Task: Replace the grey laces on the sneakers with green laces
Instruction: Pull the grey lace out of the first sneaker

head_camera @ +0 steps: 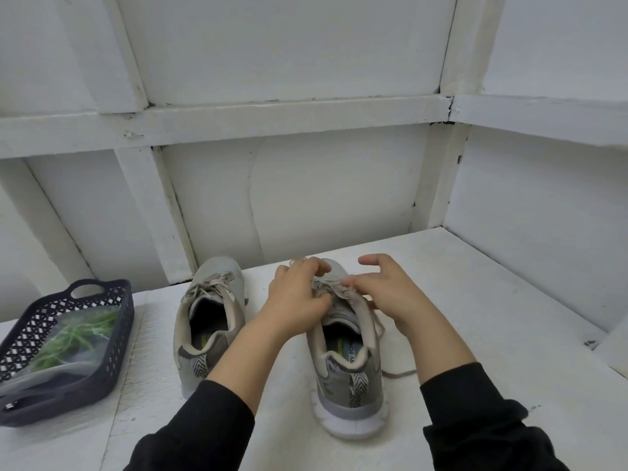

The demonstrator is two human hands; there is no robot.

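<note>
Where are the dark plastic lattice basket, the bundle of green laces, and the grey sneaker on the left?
dark plastic lattice basket (124, 328): head view, right side wall.
green laces (78, 334): head view, middle of the bundle.
left grey sneaker (217, 266): head view, toe.

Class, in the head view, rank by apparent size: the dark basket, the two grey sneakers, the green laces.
1. dark basket
2. right sneaker and left sneaker: alike; the right looks bigger only because it is nearer.
3. green laces
</note>
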